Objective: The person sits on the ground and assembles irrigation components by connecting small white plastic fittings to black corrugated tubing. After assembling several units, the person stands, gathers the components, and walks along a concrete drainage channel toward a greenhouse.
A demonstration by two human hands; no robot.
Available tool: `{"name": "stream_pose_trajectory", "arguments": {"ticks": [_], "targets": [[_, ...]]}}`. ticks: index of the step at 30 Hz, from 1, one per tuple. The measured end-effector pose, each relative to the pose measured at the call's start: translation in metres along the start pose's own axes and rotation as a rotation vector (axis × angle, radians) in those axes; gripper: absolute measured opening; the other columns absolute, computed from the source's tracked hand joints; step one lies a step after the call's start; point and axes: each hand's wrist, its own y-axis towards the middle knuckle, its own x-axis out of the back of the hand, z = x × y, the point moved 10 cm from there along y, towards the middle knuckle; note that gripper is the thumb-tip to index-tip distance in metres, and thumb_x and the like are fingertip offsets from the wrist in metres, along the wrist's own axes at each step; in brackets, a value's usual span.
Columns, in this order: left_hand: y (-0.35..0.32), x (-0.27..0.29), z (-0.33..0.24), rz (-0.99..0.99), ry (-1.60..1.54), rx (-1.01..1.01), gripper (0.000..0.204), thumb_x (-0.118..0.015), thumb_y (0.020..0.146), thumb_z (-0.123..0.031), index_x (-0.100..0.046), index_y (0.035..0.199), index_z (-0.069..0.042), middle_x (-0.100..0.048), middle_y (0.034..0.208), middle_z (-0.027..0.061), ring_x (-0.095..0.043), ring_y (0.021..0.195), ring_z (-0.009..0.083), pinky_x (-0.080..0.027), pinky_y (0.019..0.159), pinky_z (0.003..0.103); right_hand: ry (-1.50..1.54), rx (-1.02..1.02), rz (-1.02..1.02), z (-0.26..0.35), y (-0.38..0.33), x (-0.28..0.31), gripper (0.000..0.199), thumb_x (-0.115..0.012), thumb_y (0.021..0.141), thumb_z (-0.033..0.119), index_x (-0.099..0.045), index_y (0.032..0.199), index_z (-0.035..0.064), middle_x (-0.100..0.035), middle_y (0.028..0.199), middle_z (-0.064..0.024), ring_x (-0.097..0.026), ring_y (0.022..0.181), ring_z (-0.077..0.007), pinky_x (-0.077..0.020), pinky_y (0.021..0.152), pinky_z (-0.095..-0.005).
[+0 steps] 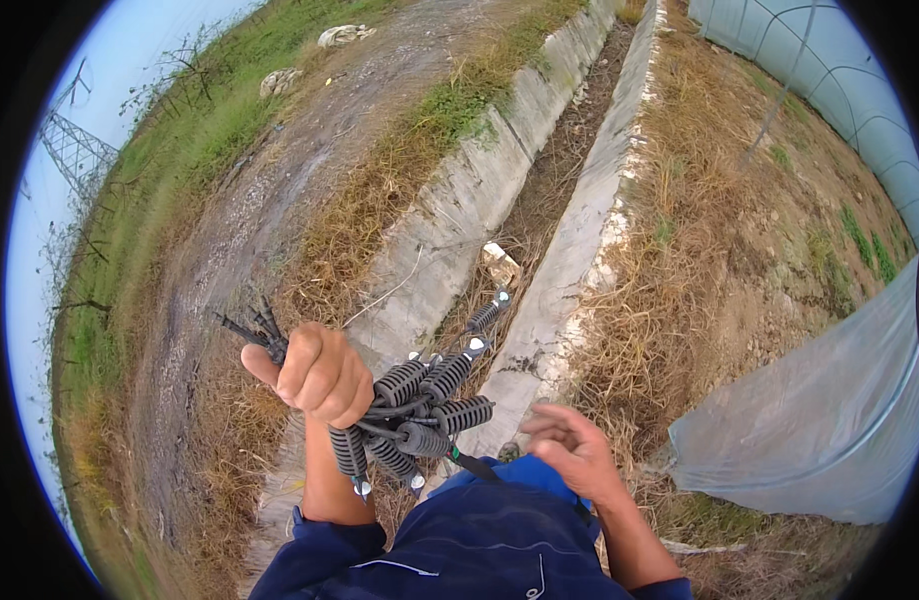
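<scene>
In my left hand [319, 375] is a bundle of black ribbed cylinders [445, 378] on thin black cables. The fingers are closed in a fist around the cables, and dark cable ends [254, 328] stick out past the thumb side. Several ribbed cylinders fan out below and to the right of the fist, each with a small shiny white or metal tip. One smaller ribbed piece [485, 315] reaches farthest from me, over the ditch. My right hand [571, 452] is just right of the bundle, fingers loosely bent and apart, touching nothing.
A concrete-lined ditch [469, 190] with dry grass runs away ahead of me. Left of it lies a gravel track [229, 230]; to the right, straw-covered soil [669, 290]. Plastic sheeting [809, 420] of a greenhouse hangs at the right. A pale block [500, 264] rests in the ditch.
</scene>
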Motion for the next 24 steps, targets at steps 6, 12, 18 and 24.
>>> {"name": "stream_pose_trajectory", "arguments": {"ticks": [6, 12, 18, 24], "targets": [[0.028, 0.043, 0.002, -0.108, 0.036, -0.067, 0.048, -0.053, 0.100, -0.045, -0.050, 0.074, -0.005, -0.043, 0.053, -0.0031, -0.035, 0.036, 0.0063, -0.028, 0.033, 0.021, 0.253, -0.194, 0.304, 0.036, 0.082, -0.056, 0.047, -0.078, 0.085, 0.018, -0.058, 0.125, 0.0023, -0.062, 0.101, -0.0049, -0.059, 0.086, -0.0104, -0.0490, 0.074, -0.0238], [0.005, 0.063, -0.014, -0.274, 0.150, -0.151, 0.047, -0.054, 0.099, -0.048, -0.053, 0.078, -0.006, -0.040, 0.054, -0.0031, -0.034, 0.038, 0.0066, -0.026, 0.034, 0.022, -0.224, 0.291, 0.268, 0.097, 0.106, -0.060, 0.038, -0.082, 0.077, 0.013, -0.063, 0.109, 0.0030, -0.062, 0.098, -0.0077, -0.061, 0.086, -0.0168, -0.0501, 0.075, -0.0291], [-0.021, 0.076, -0.023, -0.386, 0.223, -0.180, 0.048, -0.056, 0.096, -0.051, -0.054, 0.076, -0.007, -0.040, 0.055, -0.0036, -0.034, 0.040, 0.0074, -0.029, 0.036, 0.023, -0.331, 0.347, 0.293, 0.094, 0.116, -0.064, 0.036, -0.082, 0.077, 0.011, -0.063, 0.105, 0.0023, -0.061, 0.099, -0.0081, -0.061, 0.088, -0.0173, -0.0510, 0.073, -0.0287], [-0.062, 0.047, -0.043, -0.426, 0.404, -0.240, 0.046, -0.048, 0.098, -0.055, -0.053, 0.079, -0.013, -0.043, 0.057, -0.0064, -0.040, 0.047, 0.0073, -0.042, 0.047, 0.026, -0.296, 0.286, 0.304, 0.080, 0.108, -0.089, 0.035, -0.081, 0.077, 0.005, -0.062, 0.107, 0.0023, -0.056, 0.104, -0.0067, -0.058, 0.092, -0.0136, -0.0490, 0.079, -0.0266]]}}
